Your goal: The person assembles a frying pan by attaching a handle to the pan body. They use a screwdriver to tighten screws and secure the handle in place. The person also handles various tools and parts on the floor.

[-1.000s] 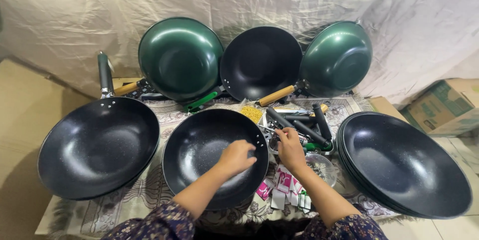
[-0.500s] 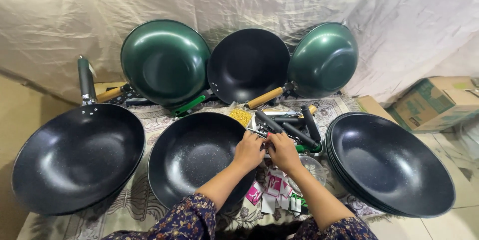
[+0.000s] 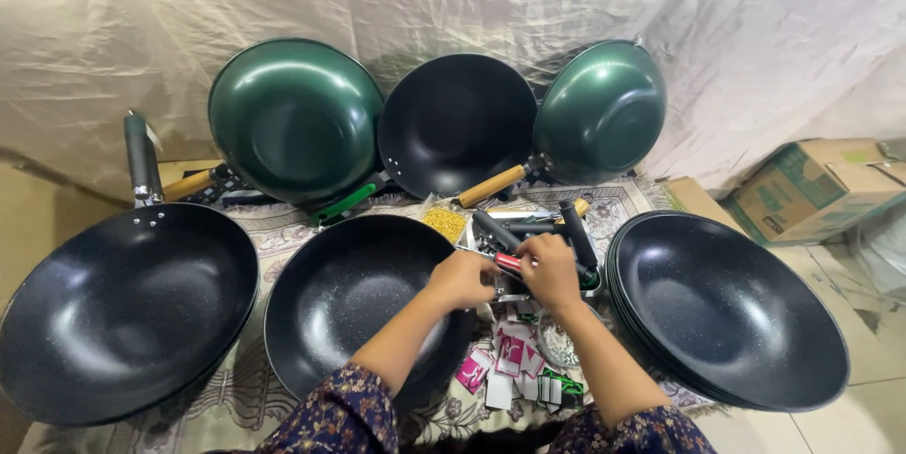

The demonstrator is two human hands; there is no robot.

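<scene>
The red tool (image 3: pixel 510 261) sits between the two hands, at the right rim of the middle wok (image 3: pixel 354 303) and over the tray of parts (image 3: pixel 491 244). Only a short red length shows; its long axis runs roughly left-right, slightly down toward the right, from the left hand (image 3: pixel 464 277) into the right hand (image 3: pixel 550 270). Both ends are covered, so what kind of tool it is cannot be told.

Left hand: fingers curled narrow, closed at the red piece's left end, resting on the wok's rim. Right hand: fingers folded over the right end, knuckles up; grip looks closed, though the fingertips are hidden beneath the hand. Both hands are in contact, neither nearer than the other.

Just behind the hands, several loose black handles (image 3: pixel 578 232) lie fanned in the tray, long axes pointing away and to the right. A patch of small yellow bits (image 3: pixel 445 223) lies left of the tray. Pink-and-white packets (image 3: pixel 510 355) lie scattered on the patterned cloth (image 3: pixel 283 232) below the hands, between the forearms.

Outward: a big black wok (image 3: pixel 123 308) with upright handle on the left, a stack of black woks (image 3: pixel 727 308) on the right. Against the draped sheet (image 3: pixel 453 1) lean a green wok (image 3: pixel 294 119), a black wok (image 3: pixel 456 124) and a second green wok (image 3: pixel 601 112). A cardboard box (image 3: pixel 812 185) stands far right.

Hidden: the joint where tool meets wok, and the lower tray, both behind the hands.
</scene>
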